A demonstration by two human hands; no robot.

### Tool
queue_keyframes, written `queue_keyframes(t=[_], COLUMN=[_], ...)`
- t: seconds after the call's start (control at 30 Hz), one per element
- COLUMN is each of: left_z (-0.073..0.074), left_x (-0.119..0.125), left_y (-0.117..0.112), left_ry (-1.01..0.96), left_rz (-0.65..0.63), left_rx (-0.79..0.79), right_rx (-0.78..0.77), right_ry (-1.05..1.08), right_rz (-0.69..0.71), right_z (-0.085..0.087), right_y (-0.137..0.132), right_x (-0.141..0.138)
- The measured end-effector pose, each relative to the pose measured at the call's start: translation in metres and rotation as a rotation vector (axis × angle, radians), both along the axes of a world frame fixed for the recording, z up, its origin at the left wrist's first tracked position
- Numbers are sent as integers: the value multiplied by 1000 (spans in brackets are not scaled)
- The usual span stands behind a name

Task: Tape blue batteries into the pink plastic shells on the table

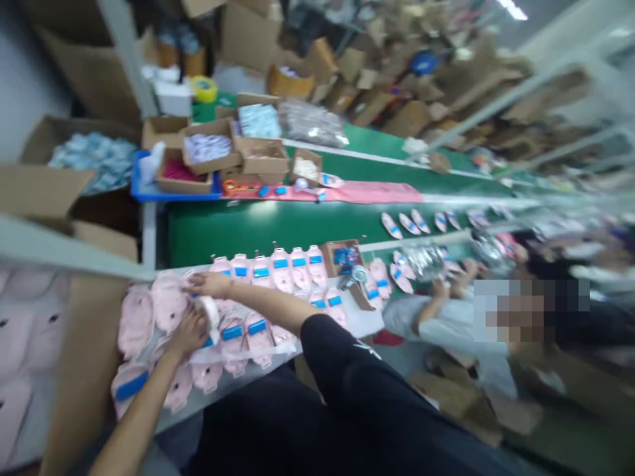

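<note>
Pink pouches with blue bands (278,268) lie in rows on a white worktop (364,322) in front of me. My left hand (187,332) is curled against a white roll (211,316), which looks like tape, above a pink pouch. Just beyond it, my right hand (211,284) reaches out of a black sleeve. Its fingers lie stretched on a pink pouch (169,301). The picture is tilted and blurred, so the fine grip is hard to read.
A green conveyor belt (258,228) runs behind the worktop and carries more pouches (409,223). Open cardboard boxes (211,151) stand on a blue tray at its far side, and a small box of blue parts (344,254) is at the worktop's edge. A co-worker in grey (441,320) sits at the right.
</note>
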State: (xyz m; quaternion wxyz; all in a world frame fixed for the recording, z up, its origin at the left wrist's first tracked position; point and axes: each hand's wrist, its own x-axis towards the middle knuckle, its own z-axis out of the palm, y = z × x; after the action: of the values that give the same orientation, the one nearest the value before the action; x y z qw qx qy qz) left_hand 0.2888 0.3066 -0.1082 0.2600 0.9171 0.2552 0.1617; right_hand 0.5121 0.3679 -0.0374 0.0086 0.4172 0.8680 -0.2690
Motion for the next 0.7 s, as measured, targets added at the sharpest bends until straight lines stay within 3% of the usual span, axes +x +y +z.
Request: queue_keyframes(t=[0.1,0.17,0.23,0.3,0.37,0.4,0.47,0.53,0.63,0.7], left_z=[12,34,64,95,121,132,147,156,165,169], left_x=[9,20,36,60,89,104,132,153,172,184], left_y=[4,-10,-33,-61,-88,-100,-122,-141,-164,-171], left_ry=[-110,-116,-106,-132,-164,-166,-132,-88,-41,-11], left_rz=[86,173,274,358,435,464,514,525,506,476], left_rx=[41,28,8,-12,-40,-53,-72,-82,-94,-75], right_rx=[128,131,92,69,109,64,-65,-158,-169,-136], right_ry=[140,226,228,111,-31,-78,-112,-88,-24,21], right_rz=[-252,-501,-829,-1184,-1554,-1645,-1647,-1539,-1443,-1405], right_z=[25,46,69,90,102,104,101,90,77,80], right_y=[-42,-92,-145,-187,-213,-221,-227,-225,-217,-215], right_x=[43,99,181,285,390,436,506,541,548,541])
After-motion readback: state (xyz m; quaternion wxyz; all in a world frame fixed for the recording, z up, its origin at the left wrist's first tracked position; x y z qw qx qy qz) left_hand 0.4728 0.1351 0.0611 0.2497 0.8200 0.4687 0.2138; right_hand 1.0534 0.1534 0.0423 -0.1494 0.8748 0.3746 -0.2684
